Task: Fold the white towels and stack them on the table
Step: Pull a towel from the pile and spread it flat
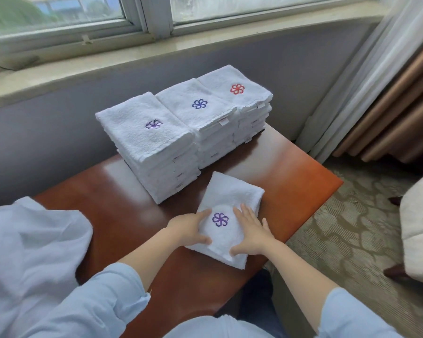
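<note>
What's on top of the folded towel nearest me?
The left hand and right hand rest on the towel, flanking its purple emblem. The cloth beneath them is hidden.

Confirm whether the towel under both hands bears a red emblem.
No, the towel beneath the left hand and right hand bears a purple emblem, not red.
</note>
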The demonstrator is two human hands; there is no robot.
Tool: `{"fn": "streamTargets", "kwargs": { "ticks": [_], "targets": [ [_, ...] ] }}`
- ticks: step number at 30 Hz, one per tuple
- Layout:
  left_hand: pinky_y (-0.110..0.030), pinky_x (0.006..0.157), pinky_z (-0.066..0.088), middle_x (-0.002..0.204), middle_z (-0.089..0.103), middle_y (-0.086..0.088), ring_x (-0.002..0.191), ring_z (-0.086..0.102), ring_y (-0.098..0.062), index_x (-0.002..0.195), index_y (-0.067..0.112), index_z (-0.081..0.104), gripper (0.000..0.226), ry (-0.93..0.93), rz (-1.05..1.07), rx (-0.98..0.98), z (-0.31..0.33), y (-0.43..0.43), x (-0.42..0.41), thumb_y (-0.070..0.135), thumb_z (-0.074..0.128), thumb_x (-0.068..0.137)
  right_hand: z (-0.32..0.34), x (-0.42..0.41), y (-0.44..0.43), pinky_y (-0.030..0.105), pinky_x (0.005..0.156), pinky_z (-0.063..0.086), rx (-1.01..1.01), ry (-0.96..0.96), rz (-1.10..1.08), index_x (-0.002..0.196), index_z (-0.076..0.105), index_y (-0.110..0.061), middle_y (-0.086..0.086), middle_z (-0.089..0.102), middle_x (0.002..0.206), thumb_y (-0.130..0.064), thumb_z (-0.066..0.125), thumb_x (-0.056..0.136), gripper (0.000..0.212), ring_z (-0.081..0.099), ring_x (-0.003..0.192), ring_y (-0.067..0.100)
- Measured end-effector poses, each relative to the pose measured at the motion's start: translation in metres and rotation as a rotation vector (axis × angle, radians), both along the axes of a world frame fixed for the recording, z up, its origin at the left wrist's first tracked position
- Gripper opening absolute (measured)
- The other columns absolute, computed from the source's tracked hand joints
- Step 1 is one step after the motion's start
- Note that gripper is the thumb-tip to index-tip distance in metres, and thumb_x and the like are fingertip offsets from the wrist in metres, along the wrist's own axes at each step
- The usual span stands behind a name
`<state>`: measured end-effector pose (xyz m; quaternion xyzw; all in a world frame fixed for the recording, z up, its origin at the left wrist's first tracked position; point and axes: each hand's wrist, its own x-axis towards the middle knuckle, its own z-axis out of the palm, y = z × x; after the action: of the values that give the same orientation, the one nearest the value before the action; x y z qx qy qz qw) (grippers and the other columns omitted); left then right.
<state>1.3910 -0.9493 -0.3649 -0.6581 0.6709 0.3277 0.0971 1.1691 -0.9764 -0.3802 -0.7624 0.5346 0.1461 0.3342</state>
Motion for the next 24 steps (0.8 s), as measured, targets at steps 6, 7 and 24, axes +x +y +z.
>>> {"fn": "streamTargets", "kwargs": {
  "ticks": [6,7,24],
  "targets": [
    [-0.028,0.073,0.039,0.104,0.055,0.006,0.097,0.055,-0.016,0.151,0.041,0.026,0.072,0.076,0.037,0.029,-0.004,0.017,-0.014,0.041,0.063,0.089,-0.004,-0.019,0.013,0.045,0.119,0.016,0.007,-0.201,-0.266,0.151,0.022,-0.044,-0.015,-0.006,0.164,-0.044,0.06,0.082,0.079,-0.006,0.151,0.014],
    [-0.029,0.074,0.041,0.102,0.052,0.006,0.093,0.054,-0.015,0.148,0.041,0.029,0.071,0.085,0.044,0.017,-0.005,0.02,-0.016,0.04,0.065,0.087,-0.005,-0.02,0.018,0.043,0.116,0.022,0.028,-0.234,-0.308,0.15,0.024,-0.045,-0.017,-0.007,0.163,-0.041,0.062,0.081,0.079,-0.003,0.151,0.015],
    [-0.012,0.069,0.048,0.115,0.053,0.006,0.095,0.056,-0.005,0.122,0.039,0.053,0.053,0.661,0.515,0.157,-0.006,0.038,-0.043,0.003,0.059,0.082,0.006,-0.052,0.04,0.038,0.108,0.041,0.268,-0.588,-0.73,0.155,0.028,-0.031,-0.001,0.033,0.152,-0.014,0.075,0.075,0.095,0.043,0.13,0.021]
  ]
}}
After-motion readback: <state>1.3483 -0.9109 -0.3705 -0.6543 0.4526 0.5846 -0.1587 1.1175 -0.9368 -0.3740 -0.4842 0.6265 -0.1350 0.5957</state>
